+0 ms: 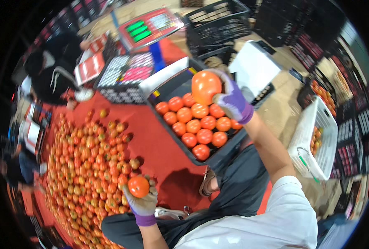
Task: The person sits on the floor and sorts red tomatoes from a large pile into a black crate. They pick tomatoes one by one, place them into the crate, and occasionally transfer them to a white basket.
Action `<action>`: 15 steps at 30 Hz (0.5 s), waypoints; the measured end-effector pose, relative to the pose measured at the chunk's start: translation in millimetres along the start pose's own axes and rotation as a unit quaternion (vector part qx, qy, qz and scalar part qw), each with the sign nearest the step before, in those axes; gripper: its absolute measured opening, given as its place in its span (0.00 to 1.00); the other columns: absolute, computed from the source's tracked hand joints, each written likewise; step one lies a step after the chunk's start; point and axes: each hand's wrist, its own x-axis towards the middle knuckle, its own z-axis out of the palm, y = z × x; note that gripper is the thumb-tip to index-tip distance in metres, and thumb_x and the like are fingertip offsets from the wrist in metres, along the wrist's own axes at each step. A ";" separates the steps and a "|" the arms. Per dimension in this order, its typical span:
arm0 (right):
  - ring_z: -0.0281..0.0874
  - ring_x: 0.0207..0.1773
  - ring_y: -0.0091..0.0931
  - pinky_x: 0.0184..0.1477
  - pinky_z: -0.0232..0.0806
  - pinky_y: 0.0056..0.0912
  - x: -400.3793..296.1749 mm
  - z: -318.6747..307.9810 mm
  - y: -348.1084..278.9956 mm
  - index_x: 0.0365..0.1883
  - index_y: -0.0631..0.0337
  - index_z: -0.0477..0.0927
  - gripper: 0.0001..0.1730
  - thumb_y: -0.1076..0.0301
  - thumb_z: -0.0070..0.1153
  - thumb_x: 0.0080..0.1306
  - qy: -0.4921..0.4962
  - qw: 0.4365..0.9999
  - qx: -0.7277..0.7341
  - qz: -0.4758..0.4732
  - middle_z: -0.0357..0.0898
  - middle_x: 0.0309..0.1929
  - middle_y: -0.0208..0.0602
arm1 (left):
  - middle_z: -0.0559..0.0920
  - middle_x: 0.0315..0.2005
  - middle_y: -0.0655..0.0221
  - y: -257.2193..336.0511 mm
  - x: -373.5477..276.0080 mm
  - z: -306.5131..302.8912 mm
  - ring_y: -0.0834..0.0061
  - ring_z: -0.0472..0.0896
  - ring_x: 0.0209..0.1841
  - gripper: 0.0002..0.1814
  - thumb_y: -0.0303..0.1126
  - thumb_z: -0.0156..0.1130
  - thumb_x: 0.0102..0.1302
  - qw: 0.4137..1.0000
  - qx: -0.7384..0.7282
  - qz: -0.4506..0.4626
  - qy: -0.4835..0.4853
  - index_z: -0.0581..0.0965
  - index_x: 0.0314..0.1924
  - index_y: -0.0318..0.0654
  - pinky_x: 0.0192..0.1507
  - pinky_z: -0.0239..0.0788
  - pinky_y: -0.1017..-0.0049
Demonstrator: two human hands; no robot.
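Note:
My left hand (142, 202), in a white and purple work glove, holds a red tomato (138, 186) in upturned fingers, beside a large tomato pile (88, 155) on a red ground sheet (150, 137). My right hand (234, 95), gloved the same way, grips an orange-red tomato (206, 87) that looks large, raised above a dark open crate (175, 138). Inside the crate, tomatoes (200, 126) lie in staggered rows towards the near end. At its far end the dark bottom (179, 81) shows. A white flap (164, 77) stands along the far left edge.
A black crate of small patterned packs (127, 71) stands beyond the dark crate. Behind it is a red tray with green items (150, 28). Black crates (218, 28) stand at the back. To the right is a white plastic basket (313, 140). Two people (50, 77) are at left.

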 end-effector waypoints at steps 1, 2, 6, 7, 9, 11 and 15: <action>0.70 0.61 0.27 0.65 0.63 0.34 -21.5 -15.6 -9.2 0.65 0.64 0.65 0.40 0.56 0.66 0.59 0.011 1.000 0.007 -0.025 0.70 0.60 0.39 | 0.80 0.49 0.53 -11.9 -0.4 9.1 0.55 0.78 0.43 0.32 0.59 0.59 0.64 1.000 0.005 -0.008 0.011 0.76 0.54 0.38 0.41 0.77 0.64; 0.71 0.61 0.28 0.62 0.66 0.35 -44.9 -20.4 -17.6 0.66 0.62 0.64 0.37 0.54 0.61 0.63 0.032 0.991 0.126 0.011 0.70 0.61 0.39 | 0.81 0.46 0.54 -22.0 0.1 15.0 0.58 0.78 0.41 0.32 0.59 0.59 0.64 0.999 0.034 -0.011 0.021 0.77 0.53 0.37 0.41 0.77 0.65; 0.73 0.57 0.31 0.52 0.74 0.38 -151.1 -56.4 -30.8 0.63 0.55 0.68 0.27 0.50 0.52 0.71 0.100 0.857 0.483 0.153 0.71 0.61 0.39 | 0.81 0.50 0.66 -30.0 3.6 -11.7 0.70 0.77 0.46 0.35 0.63 0.54 0.64 0.985 0.172 -0.021 -0.015 0.74 0.59 0.43 0.47 0.71 0.69; 0.74 0.56 0.32 0.50 0.74 0.39 -175.1 -74.0 -16.5 0.61 0.54 0.70 0.26 0.49 0.52 0.71 0.085 0.816 0.546 0.171 0.72 0.60 0.38 | 0.79 0.56 0.71 -20.5 12.3 -36.3 0.68 0.76 0.49 0.42 0.67 0.57 0.58 0.975 0.222 -0.008 0.007 0.71 0.63 0.44 0.48 0.71 0.66; 0.74 0.56 0.43 0.45 0.76 0.38 -233.4 -102.8 -10.3 0.59 0.55 0.73 0.27 0.47 0.50 0.69 0.188 0.689 0.690 0.120 0.74 0.57 0.43 | 0.78 0.56 0.70 -41.7 1.5 -4.7 0.67 0.75 0.52 0.37 0.62 0.61 0.58 0.949 0.307 0.074 -0.024 0.73 0.61 0.48 0.47 0.70 0.68; 0.74 0.50 0.42 0.40 0.76 0.36 -287.6 -140.7 2.5 0.54 0.58 0.74 0.24 0.51 0.52 0.67 0.369 0.645 0.658 0.121 0.75 0.49 0.43 | 0.78 0.56 0.69 -54.7 -6.6 12.1 0.68 0.74 0.52 0.35 0.59 0.64 0.57 0.962 0.264 0.064 -0.029 0.74 0.59 0.47 0.47 0.71 0.68; 0.73 0.31 0.28 0.34 0.73 0.30 -331.8 -317.4 49.1 0.30 0.57 0.71 0.12 0.57 0.52 0.63 0.483 0.727 0.488 0.015 0.72 0.30 0.33 | 0.77 0.56 0.67 -38.4 4.3 1.1 0.67 0.74 0.53 0.35 0.58 0.64 0.58 0.969 0.240 0.055 -0.025 0.73 0.60 0.45 0.48 0.71 0.68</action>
